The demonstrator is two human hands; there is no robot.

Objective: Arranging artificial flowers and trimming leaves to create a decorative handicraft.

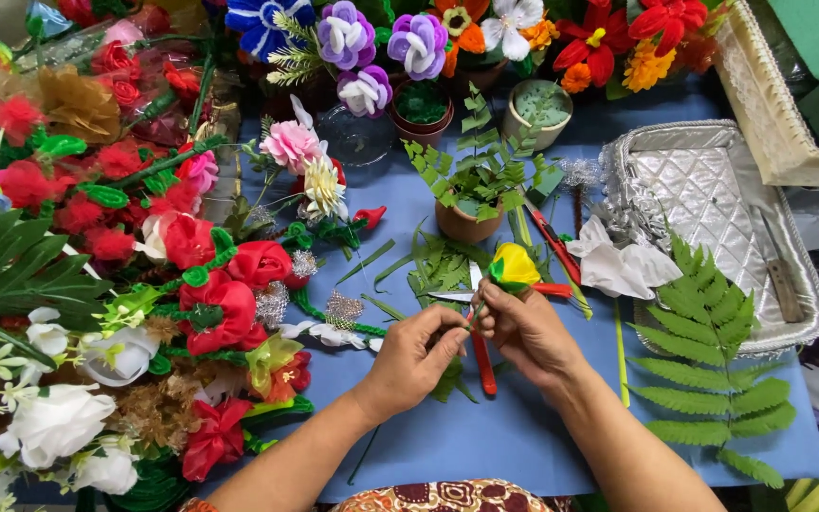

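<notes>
A: Where's the flower?
B: Middle of the blue table (523,427). Left hand (416,356) and right hand (524,329) both pinch the green stem (477,311) of the yellow bud (515,267).
A: Any tips?
B: I'd grip low, keeping the bud upright and clear of the red-handled scissors (482,358) beneath. Farther off stands a potted fern (471,190).

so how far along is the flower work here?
Done: a big pile of finished red and white artificial flowers on the left, and potted ones along the back. In hand: both hands, left hand and right hand, pinch the stem of a yellow flower. Left: the small pot of green fern sprigs has no blooms; cut leaves lie loose.
</notes>
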